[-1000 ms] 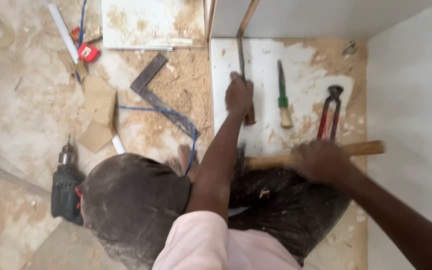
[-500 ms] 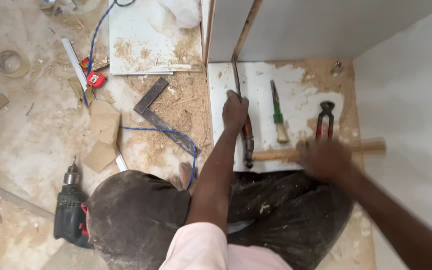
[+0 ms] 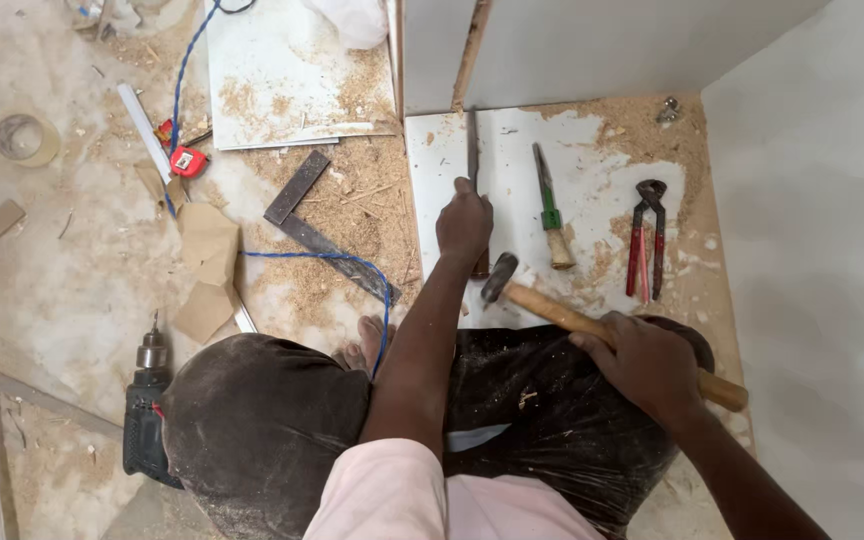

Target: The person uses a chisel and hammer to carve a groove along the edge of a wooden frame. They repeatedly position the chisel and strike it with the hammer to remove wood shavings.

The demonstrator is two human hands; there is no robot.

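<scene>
- Chisel: long dark blade, lying along the white board, tip toward the upright panel's edge; the butt is hidden under the left hand.
- Left hand: fingers wrapped round the chisel's handle, holding it in line.
- Hammer: wooden shaft, head just behind the left hand, close to the chisel's butt.
- Right hand: fingers closed round the shaft.
- Progress: sawdust on board and floor suggests cutting is under way; the state of the cut itself cannot be told.
- Beside, unused: green-handled tool, pincers.
- Further left: square, drill, tape measure.
</scene>
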